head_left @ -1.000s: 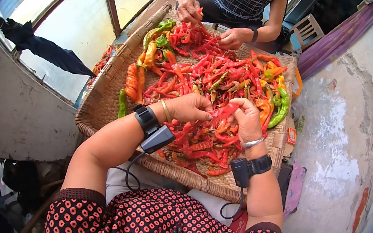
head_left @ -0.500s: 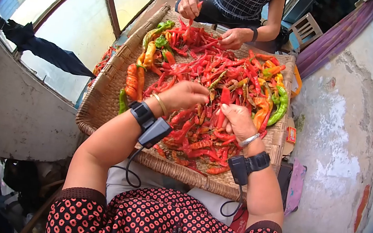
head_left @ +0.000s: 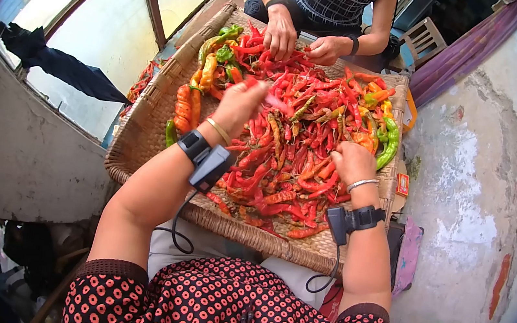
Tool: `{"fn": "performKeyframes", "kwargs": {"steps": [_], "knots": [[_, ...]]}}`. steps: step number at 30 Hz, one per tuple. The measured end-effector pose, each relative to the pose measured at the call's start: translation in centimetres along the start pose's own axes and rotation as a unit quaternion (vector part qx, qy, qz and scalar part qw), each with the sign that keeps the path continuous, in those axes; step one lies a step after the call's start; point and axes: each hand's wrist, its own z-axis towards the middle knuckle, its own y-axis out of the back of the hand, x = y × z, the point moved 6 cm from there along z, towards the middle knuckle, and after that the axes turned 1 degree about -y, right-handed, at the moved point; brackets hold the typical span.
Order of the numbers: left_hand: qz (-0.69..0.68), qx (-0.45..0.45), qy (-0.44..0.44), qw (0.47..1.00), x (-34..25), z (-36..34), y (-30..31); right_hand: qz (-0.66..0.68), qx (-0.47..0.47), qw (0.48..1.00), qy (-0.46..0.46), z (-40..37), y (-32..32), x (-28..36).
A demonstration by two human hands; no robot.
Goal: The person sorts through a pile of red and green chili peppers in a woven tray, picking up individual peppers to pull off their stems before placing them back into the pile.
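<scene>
Red chili peppers [head_left: 301, 134] lie heaped in a wide woven basket tray [head_left: 143, 146] in front of me. My left hand [head_left: 239, 110] is closed on a red chili pepper [head_left: 279, 103] above the left part of the heap; the pepper is smeared by motion. At the right side of the heap, my right hand [head_left: 355, 163] has its fingers curled down against the peppers. Whatever it grips, if anything, is hidden. Orange peppers [head_left: 184, 109] lie left of the heap, and a green pepper [head_left: 389, 143] rests near the right rim.
Across the tray a person's two hands [head_left: 280, 37] work in the far peppers. A folded dark umbrella [head_left: 74, 72] sticks out at the left by the window. A small red box [head_left: 403, 184] sits outside the right rim, near the peeling wall [head_left: 461, 208].
My left hand has moved left and up with a red pepper. My right hand has shifted right, and the red pepper it held is gone from it. The other person's hand has lowered into the peppers.
</scene>
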Motion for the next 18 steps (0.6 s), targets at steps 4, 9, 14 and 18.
{"fn": "performKeyframes", "kwargs": {"steps": [4,9,14,18], "knots": [[-0.134,-0.089,0.044,0.986,0.3,0.0,1.8,-0.078,0.016,0.996,-0.04,0.0,-0.7,-1.6],[0.034,0.089,0.11,0.989,3.0,-1.1,-1.5,-0.092,0.038,0.994,-0.037,0.3,-2.3,-1.2],[0.145,0.219,0.1,0.96,5.3,-2.7,-3.9,0.049,0.075,0.996,-0.001,0.3,-3.3,-1.0],[0.201,0.319,0.103,0.92,5.3,-4.6,-5.8,0.385,0.161,0.909,0.0,-0.6,-2.5,2.2]]}}
